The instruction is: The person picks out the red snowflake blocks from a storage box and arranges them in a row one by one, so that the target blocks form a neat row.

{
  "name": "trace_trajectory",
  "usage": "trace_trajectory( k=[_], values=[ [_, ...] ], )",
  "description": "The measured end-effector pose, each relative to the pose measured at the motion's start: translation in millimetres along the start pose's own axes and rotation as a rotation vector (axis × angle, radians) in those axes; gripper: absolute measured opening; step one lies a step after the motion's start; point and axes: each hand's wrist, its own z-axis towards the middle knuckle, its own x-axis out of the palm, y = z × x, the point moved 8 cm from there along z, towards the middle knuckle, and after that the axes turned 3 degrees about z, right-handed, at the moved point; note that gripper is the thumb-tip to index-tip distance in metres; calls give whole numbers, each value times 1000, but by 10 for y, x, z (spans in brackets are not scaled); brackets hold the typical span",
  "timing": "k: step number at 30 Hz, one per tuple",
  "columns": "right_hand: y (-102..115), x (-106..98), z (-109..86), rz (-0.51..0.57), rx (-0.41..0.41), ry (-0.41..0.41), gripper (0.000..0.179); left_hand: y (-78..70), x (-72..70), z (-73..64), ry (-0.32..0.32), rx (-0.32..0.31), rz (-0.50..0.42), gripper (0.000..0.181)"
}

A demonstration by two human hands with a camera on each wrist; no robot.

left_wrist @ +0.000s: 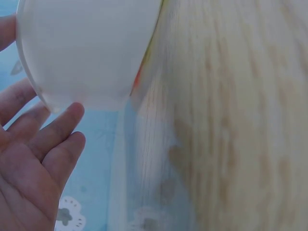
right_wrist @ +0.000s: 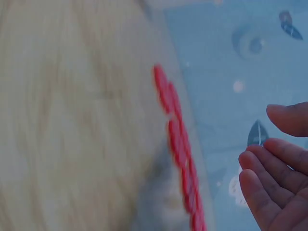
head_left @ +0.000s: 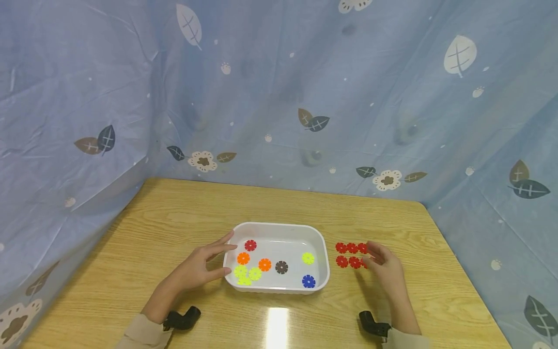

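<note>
A white tray (head_left: 279,290) stands on the table, with flat, notched plastic discs inside. Among them are a red disc (head_left: 250,245), an orange disc (head_left: 264,264), a brown disc (head_left: 281,267) and a blue disc (head_left: 308,281); yellow-green discs (head_left: 255,274) cluster at the tray's near left. My left hand (head_left: 198,265) spreads its fingers and thumb at the tray's left rim. Right of the tray, red discs (head_left: 352,248) lie in two rows. Over their right end hovers my right hand (head_left: 385,269), thumb and fingers apart with nothing between them in the right wrist view; it hides some discs.
The wood-grain table (head_left: 183,208) reaches back to a blue patterned curtain (head_left: 270,97), which also hangs along both sides. Black wrist devices (head_left: 185,318) are strapped at both sleeves. A bright reflection lies on the table in front of the tray.
</note>
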Motion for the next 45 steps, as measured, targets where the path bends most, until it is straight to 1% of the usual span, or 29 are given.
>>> trace_trajectory(
  k=[3, 7, 12, 18, 23, 27, 30, 33, 39, 45],
  values=[
    [118, 91, -24, 30, -28, 22, 48, -7, -1, 4, 1, 2, -5, 54],
    [268, 221, -65, 101, -39, 61, 49, -10, -2, 6, 2, 7, -10, 54],
    [435, 420, -116, 192, -44, 109, 47, -11, -7, 4, -1, 6, 6, 54],
    [645, 745, -138, 305, -51, 175, 44, -3, -3, 8, 0, 8, 15, 54],
    [870, 1056, -118, 352, -87, 243, 43, 5, 10, 12, 8, 4, 6, 54],
    [1069, 1300, -91, 373, -141, 287, 41, 5, 8, 25, 8, 3, 4, 55],
    [1200, 1473, -75, 368, -175, 317, 41, 4, 5, 36, 9, 9, 14, 55],
    [1295, 1639, -52, 351, -190, 351, 42, 9, 4, 41, 14, 9, 16, 55],
    [1385, 1955, 43, 332, -167, 413, 43, 2, -12, 29, 16, 1, 5, 54],
    [1406, 2225, 118, 308, -108, 455, 42, -12, -30, 22, 11, 8, 1, 54]
  ],
)
